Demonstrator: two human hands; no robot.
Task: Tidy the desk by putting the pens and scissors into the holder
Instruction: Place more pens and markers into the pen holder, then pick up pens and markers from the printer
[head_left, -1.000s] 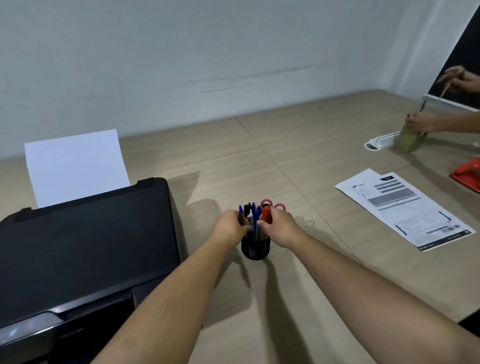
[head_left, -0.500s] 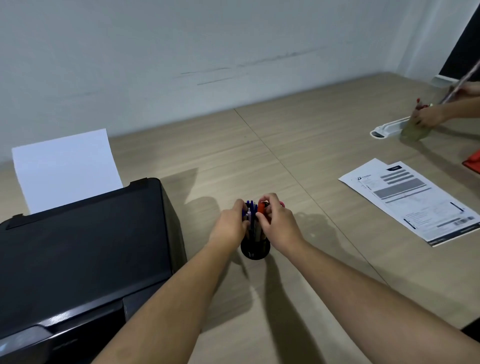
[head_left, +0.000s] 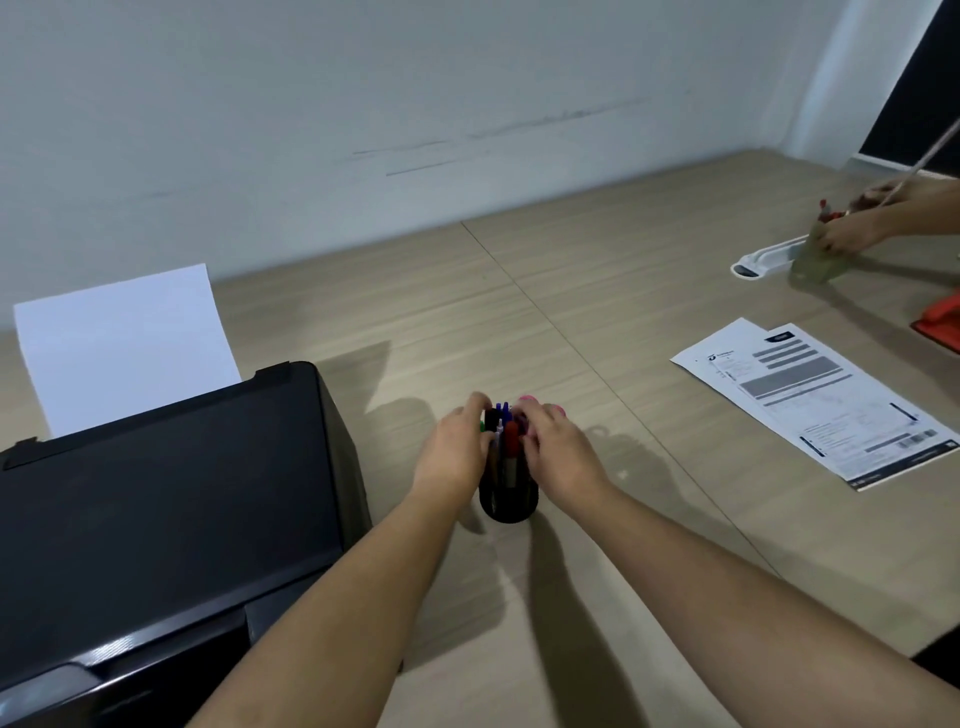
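Observation:
A black round holder (head_left: 508, 500) stands on the wooden desk just right of the printer. Several pens (head_left: 503, 427), blue, red, black and green, stand upright in it. The pink handles of the scissors (head_left: 531, 401) peek out behind my right hand. My left hand (head_left: 458, 451) cups the holder's left side, fingers curled against the pens. My right hand (head_left: 557, 453) presses on the right side, fingers over the pen tops and scissors. Both hands hide most of the holder's rim.
A black printer (head_left: 156, 499) with a white sheet (head_left: 124, 343) fills the left. A printed document (head_left: 815, 402) lies at the right. Another person's hands (head_left: 878, 215) work at a green holder (head_left: 815, 262) beside a white tray (head_left: 769, 260); a red object (head_left: 943, 322) sits at the edge.
My hands have closed in around the pens, the right one rising to cover the red pen and the scissors handles. The view shifted slightly; the other person's hands moved.

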